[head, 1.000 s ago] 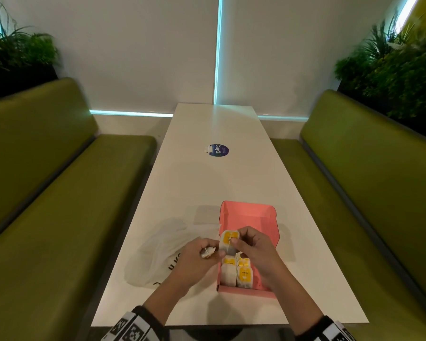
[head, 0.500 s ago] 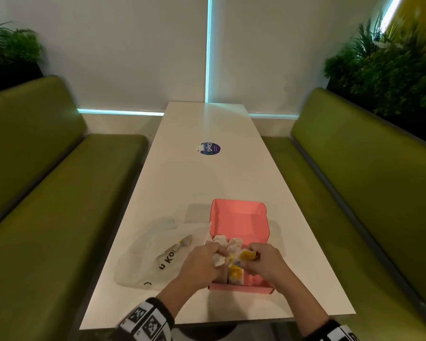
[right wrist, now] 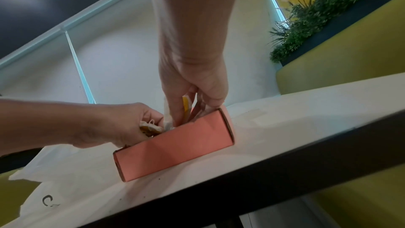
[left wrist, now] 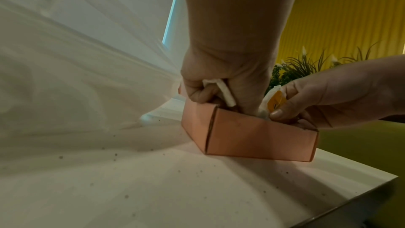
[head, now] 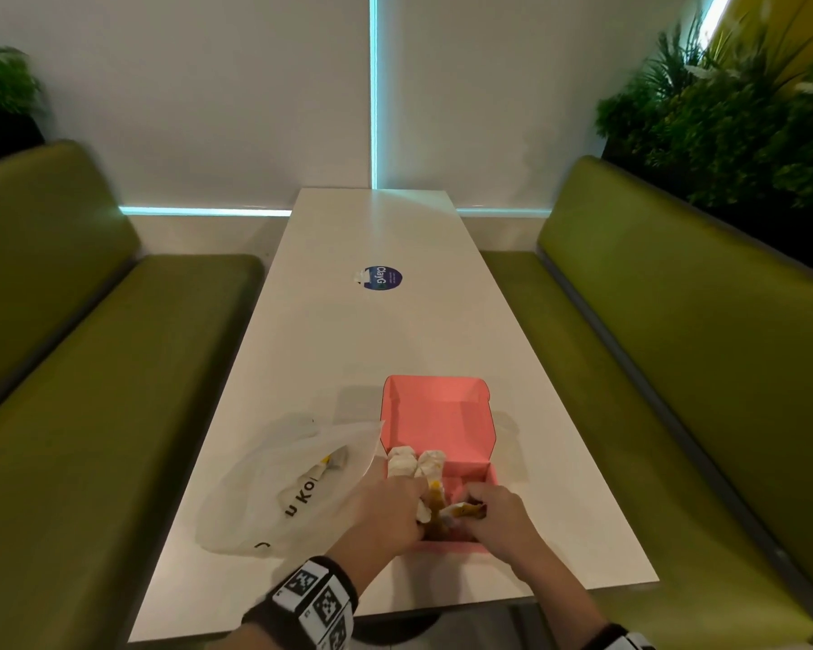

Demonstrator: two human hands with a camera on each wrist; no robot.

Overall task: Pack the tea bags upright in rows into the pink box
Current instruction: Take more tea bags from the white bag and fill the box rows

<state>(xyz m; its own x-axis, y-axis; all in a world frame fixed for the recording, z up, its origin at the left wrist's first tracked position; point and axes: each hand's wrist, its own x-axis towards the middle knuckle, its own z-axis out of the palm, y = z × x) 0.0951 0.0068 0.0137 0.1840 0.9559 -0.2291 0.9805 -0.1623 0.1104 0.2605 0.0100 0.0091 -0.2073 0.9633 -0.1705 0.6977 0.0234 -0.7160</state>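
The pink box [head: 437,415] stands on the white table with its lid up at the far side. Two white tea bags [head: 414,462] stand upright side by side in its middle. Both hands reach into the near end of the box. My left hand [head: 395,509] has its fingers curled round a white tea bag [left wrist: 223,93] at the box's left wall. My right hand [head: 494,509] pinches a tea bag with a yellow label [left wrist: 275,101] and holds it tilted at the box's rim. What lies in the box under the hands is hidden.
A white plastic bag [head: 278,490] with dark lettering lies just left of the box, with a few tea bags [head: 332,462] inside it. A round blue sticker [head: 382,278] sits mid-table. Green benches [head: 677,368] flank the table, whose near edge [right wrist: 285,159] is close to the box.
My right hand has brought the yellow-labelled tea bag down from above the box into its near end. The left hand has followed it into the box.
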